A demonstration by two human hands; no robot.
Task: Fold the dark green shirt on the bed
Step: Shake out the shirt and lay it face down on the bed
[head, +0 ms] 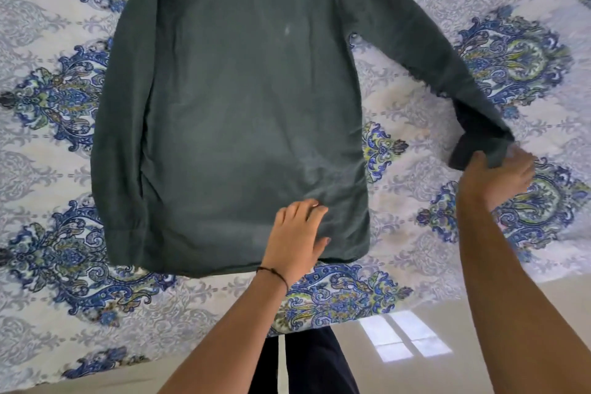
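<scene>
The dark green shirt [243, 112] lies back-up on the bed, its collar end far from me and its hem near me. Its left sleeve runs straight down along the body's left side. The right sleeve [425, 51] stretches out diagonally to the right. My right hand [499, 176] grips that sleeve's cuff and holds it slightly lifted off the bed. My left hand [297, 240] rests flat on the shirt's lower right part near the hem, fingers spread, a thin dark band on its wrist.
The bedsheet [64, 105] is white with blue and green paisley patterns and spreads well beyond the shirt on all sides. The bed's near edge runs along the bottom, with shiny beige floor [415, 361] and my dark trousers [307, 368] below it.
</scene>
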